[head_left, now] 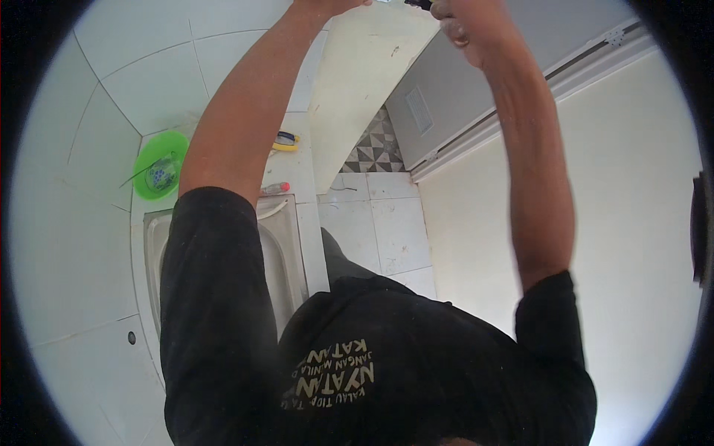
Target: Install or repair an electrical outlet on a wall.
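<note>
Both my arms are raised to the top edge of the view. My left hand [329,7] is cut off by that edge; a fingertip points right, toward a small shiny piece at the very top. Whether it grips anything is hidden. My right hand [476,31] has its fingers curled round a thing of which only a small dark end [421,4] shows. Below and between the hands is a long cream panel [362,82], narrowing toward its lower end, with a few dark marks.
A steel sink [291,253] lies under my left arm. On the counter are a bright green bowl [154,195] holding small items, yellow-and-dark-handled pliers [285,146] and a red-ended screwdriver [277,189]. A grey door [446,89] and a pale wall [625,186] stand right. The floor [401,230] is tiled.
</note>
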The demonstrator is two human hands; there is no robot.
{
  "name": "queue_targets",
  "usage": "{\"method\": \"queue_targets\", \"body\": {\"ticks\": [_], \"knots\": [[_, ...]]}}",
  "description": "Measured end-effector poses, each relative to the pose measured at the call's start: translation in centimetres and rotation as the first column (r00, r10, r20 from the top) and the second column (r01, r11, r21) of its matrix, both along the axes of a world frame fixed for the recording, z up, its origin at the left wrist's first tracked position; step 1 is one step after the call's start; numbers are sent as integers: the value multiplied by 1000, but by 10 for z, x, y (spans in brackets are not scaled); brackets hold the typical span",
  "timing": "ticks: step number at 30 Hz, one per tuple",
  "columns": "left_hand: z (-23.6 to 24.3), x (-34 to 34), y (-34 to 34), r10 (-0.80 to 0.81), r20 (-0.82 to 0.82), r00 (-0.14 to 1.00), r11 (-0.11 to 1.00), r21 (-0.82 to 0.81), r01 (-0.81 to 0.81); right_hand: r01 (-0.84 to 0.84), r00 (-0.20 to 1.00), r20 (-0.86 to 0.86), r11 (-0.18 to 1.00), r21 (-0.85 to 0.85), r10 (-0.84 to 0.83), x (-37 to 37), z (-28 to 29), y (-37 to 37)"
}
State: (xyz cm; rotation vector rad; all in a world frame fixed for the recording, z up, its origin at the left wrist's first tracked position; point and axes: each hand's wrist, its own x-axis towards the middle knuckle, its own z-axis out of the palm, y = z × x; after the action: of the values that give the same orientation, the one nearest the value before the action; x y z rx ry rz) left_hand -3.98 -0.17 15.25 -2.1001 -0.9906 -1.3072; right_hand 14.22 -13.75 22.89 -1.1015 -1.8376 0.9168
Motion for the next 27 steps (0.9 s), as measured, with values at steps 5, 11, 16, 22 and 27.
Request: {"method": "queue_targets", "body": {"ticks": [5,11,16,22,27], "knots": [[-13,-11,16,-189,64,980,981,46,187,266,905,-345,964,7,-247,-22,-33,-12],[-6,-13,4,57,20,998,998,-34,-57,-296,308,550,471,831,-776,-60,-46,-15],[8,-11,-4,86,-26,996,993,-77,-87,355,502,468,667,655,-727,-74,-34,-11],[-28,-10,34,158,-13,987,974,168,-153,558,643,386,750,355,-661,-83,-54,-13],[-26,-5,29,69,52,996,987,142,-76,68,436,555,641,765,-708,-83,-63,-27]]}}
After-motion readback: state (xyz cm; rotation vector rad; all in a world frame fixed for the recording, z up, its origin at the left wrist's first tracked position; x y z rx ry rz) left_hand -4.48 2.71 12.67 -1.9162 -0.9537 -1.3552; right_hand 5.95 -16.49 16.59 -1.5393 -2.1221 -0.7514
